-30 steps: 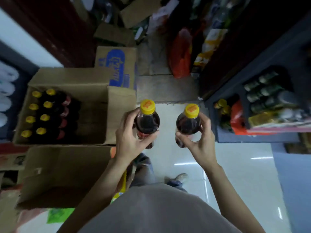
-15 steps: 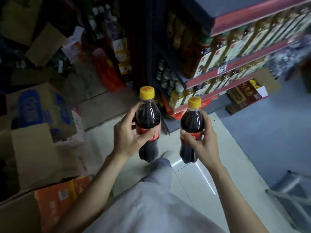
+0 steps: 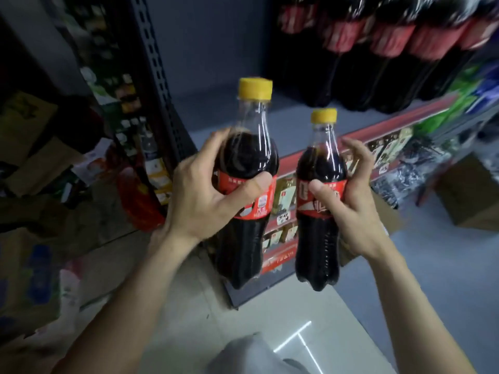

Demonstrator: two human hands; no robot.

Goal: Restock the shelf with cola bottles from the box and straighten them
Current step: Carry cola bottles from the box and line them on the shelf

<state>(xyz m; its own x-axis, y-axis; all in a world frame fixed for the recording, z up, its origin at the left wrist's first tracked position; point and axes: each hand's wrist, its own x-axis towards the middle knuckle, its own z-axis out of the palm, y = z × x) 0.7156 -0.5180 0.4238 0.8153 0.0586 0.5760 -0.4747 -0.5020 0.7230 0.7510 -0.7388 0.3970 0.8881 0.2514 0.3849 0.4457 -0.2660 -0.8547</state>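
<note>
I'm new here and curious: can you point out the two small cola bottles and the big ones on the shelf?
Left cola bottle [image 3: 244, 157]: head view, dark shoulder.
Right cola bottle [image 3: 318, 238]: head view, lower body.
Large shelf bottles [image 3: 388, 39]: head view, red label, blurred.

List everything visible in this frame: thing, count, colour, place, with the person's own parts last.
small cola bottles: two, dark, yellow caps, red labels, held upright side by side, centre
large cola bottles: a blurred row, dark, red labels, on the shelf, upper right
shelf: grey board, red front strip, bare at left
cardboard boxes: several, brown, floor at left
left hand: grips the left bottle
right hand: grips the right bottle
</note>
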